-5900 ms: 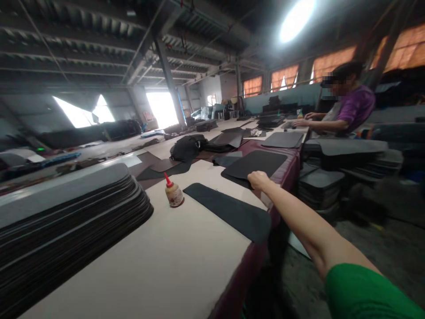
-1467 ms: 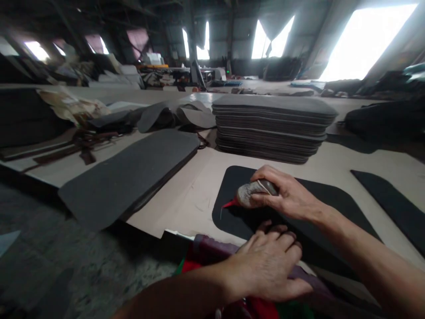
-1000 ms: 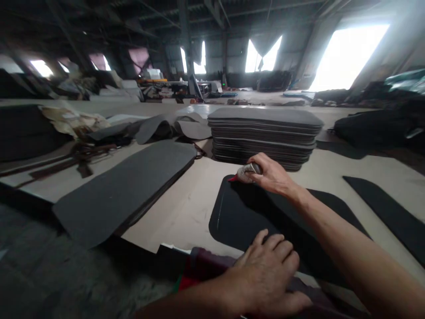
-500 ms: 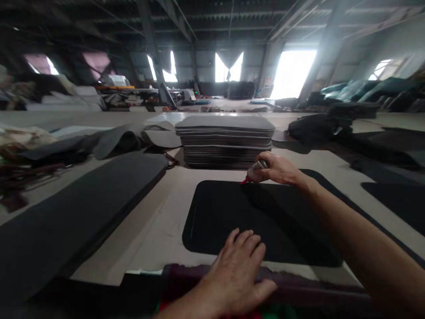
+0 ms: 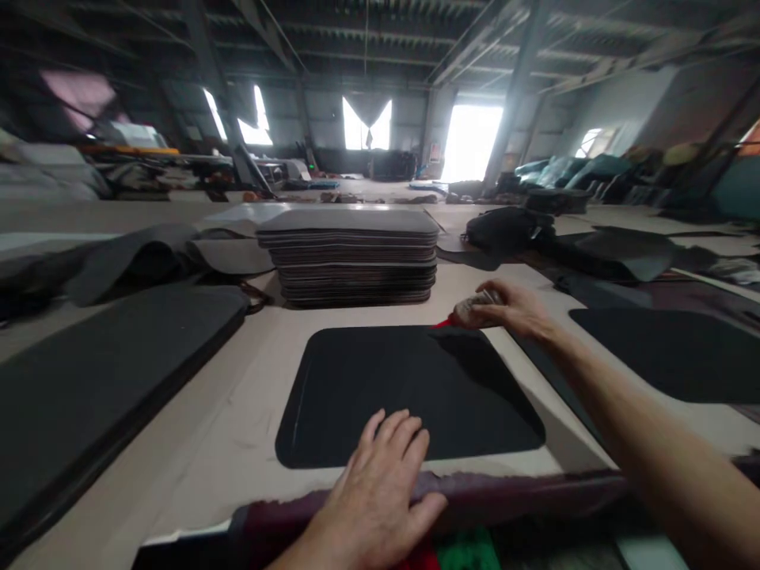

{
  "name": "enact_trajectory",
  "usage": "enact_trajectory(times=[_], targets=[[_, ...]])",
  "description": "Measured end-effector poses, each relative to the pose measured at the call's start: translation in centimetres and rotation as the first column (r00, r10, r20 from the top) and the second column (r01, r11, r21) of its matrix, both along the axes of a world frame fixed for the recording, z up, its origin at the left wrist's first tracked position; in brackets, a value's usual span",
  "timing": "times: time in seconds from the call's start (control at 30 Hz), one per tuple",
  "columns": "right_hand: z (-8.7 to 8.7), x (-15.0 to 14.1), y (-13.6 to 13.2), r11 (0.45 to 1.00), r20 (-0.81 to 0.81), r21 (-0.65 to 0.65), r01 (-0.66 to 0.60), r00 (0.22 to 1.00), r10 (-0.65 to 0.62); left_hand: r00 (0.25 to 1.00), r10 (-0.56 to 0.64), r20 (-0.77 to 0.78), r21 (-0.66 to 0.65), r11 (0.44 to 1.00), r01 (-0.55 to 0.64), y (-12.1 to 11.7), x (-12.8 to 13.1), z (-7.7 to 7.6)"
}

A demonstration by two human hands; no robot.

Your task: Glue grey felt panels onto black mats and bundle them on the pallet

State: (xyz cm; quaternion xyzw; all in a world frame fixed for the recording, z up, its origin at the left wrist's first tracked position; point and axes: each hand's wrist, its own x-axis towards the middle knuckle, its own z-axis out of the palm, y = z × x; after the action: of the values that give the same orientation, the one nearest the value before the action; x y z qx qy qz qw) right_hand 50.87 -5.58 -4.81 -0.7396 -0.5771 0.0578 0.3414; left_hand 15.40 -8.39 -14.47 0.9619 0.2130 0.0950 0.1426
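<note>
A black rounded foam panel (image 5: 409,388) lies flat on the beige table (image 5: 237,427) in front of me. My left hand (image 5: 380,491) lies flat with fingers stretched out on the panel's near edge. My right hand (image 5: 511,307) is closed around a small glue bottle (image 5: 472,306), tipped so its red nozzle touches the panel's far right corner.
A tall stack of grey panels (image 5: 353,253) stands just behind the black one. A large dark sheet (image 5: 95,372) lies at the left, more black panels (image 5: 665,348) at the right, and a black bag (image 5: 504,229) farther back. The table's maroon edge (image 5: 475,499) runs along the front.
My right hand has carried the glue bottle along the panel's far edge, from its left corner to its right corner. My left hand stayed flat on the near edge. My view swung right.
</note>
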Motion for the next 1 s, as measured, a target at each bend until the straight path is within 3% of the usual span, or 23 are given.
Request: enact_trajectory(times=[0.13, 0.3, 0.4, 0.67, 1.0], targets=[[-0.6, -5.3, 2.7, 0.977, -0.131, 0.129, -0.169, 0.974, 0.186, 0.998, -0.002, 0.068, -0.026, 1.0, 0.004, -0.4, -0.1, 0.2], [-1.0, -13.1, 7.6, 0.91, -0.063, 0.214, -0.355, 0.925, 0.375, 0.993, 0.015, 0.116, -0.044, 0.999, -0.01, -0.5, -0.2, 0.3], [-1.3, -16.0, 9.8, 0.854, -0.035, 0.202, -0.48, 0.867, 0.497, 0.993, 0.004, 0.122, -0.066, 0.998, 0.004, -0.4, -0.3, 0.4], [-1.1, -18.3, 10.6, 0.756, -0.034, 0.072, -0.651, 0.755, 0.654, 0.991, -0.021, 0.133, -0.112, 0.993, 0.036, -0.2, -0.5, 0.5], [0.2, -18.2, 13.8, 0.829, 0.235, 0.004, -0.56, 0.806, 0.543, 0.993, -0.027, 0.117, -0.119, 0.992, 0.041, -0.3, -0.5, 0.3]])
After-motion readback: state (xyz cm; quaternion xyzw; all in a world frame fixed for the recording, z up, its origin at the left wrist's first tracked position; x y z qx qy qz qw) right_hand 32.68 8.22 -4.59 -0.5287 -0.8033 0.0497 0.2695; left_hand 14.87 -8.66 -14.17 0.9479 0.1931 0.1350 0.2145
